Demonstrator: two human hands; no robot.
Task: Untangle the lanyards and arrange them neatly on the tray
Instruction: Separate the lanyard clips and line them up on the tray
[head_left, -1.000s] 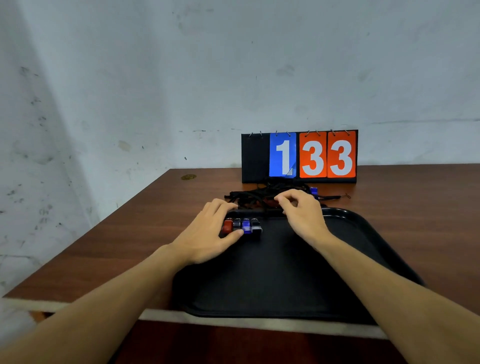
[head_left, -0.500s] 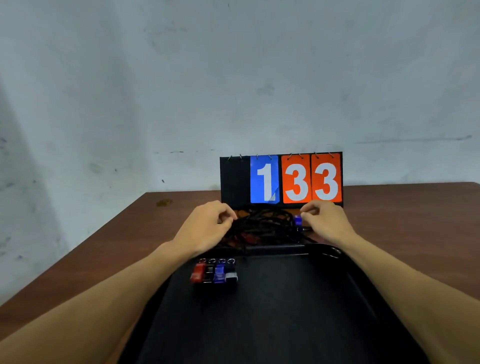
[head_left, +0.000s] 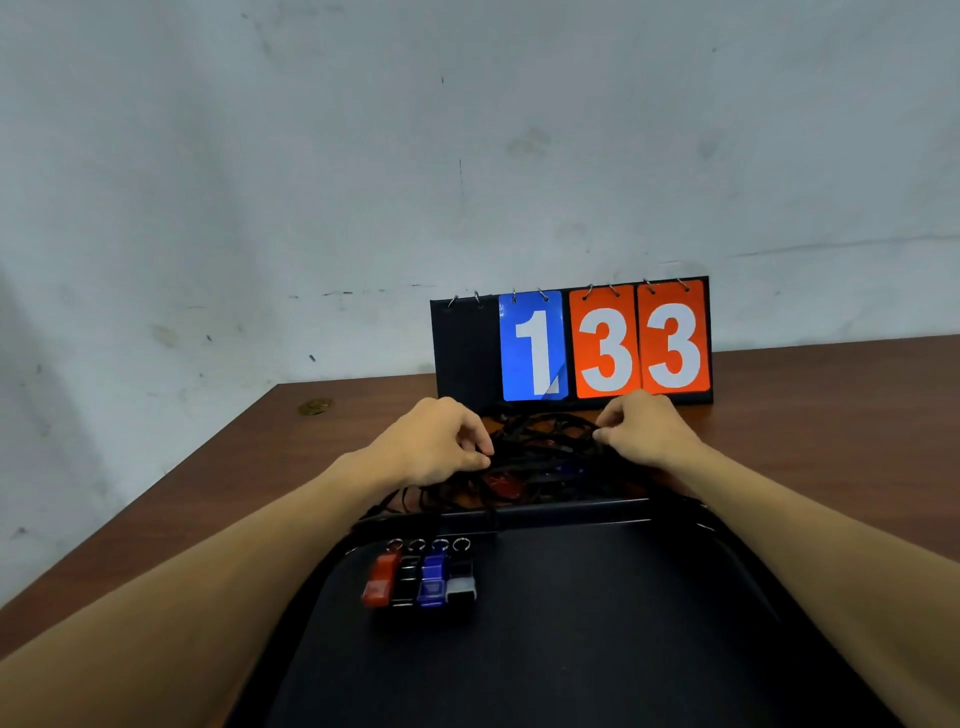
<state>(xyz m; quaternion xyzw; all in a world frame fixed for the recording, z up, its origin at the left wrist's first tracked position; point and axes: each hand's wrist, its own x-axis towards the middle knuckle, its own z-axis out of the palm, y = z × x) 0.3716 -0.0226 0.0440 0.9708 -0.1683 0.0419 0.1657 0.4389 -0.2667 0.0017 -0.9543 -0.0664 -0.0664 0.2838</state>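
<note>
Tangled black lanyards (head_left: 545, 449) beyond glossy tray (head_left: 571, 513)

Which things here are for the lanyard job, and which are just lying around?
For the job: tangled lanyards, black tray, four ringed pieces lined up on it, left hand, right hand.
Just lying about: flip number board, small yellowish thing on the table.

The lanyard tangle (head_left: 545, 462) lies at the tray's (head_left: 623, 649) twelve o'clock, number board (head_left: 571, 343) behind it. Four clips (head_left: 421, 577) sit inside at eleven o'clock.
</note>
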